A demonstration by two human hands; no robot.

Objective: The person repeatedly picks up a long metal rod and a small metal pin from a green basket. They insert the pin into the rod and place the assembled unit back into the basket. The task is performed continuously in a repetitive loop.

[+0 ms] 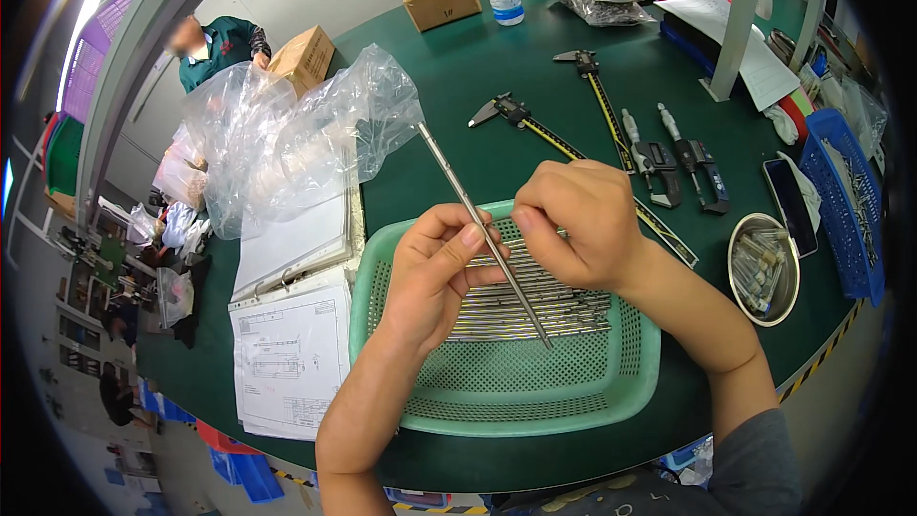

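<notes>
My left hand (435, 272) pinches a thin, shiny metal rod (444, 164) between thumb and fingers. The rod slants from upper left to lower right, its low end above a green perforated plastic basket (516, 401). Just right of the rod, my right hand (583, 225) is closed with fingers curled; whatever it may hold is hidden behind them. In the basket, beneath both hands, lie several similar metal rods (564, 311) side by side. The upper end of the held rod appears close to a clear plastic bag (315, 124).
Left of the basket lies an open binder with drawings (296, 354). Two calipers (521, 117) and two digital micrometers (702, 167) lie beyond it. At right are a metal bowl (791, 301), a phone (788, 201) and a blue basket (845, 220). A co-worker (220, 48) is at the far left.
</notes>
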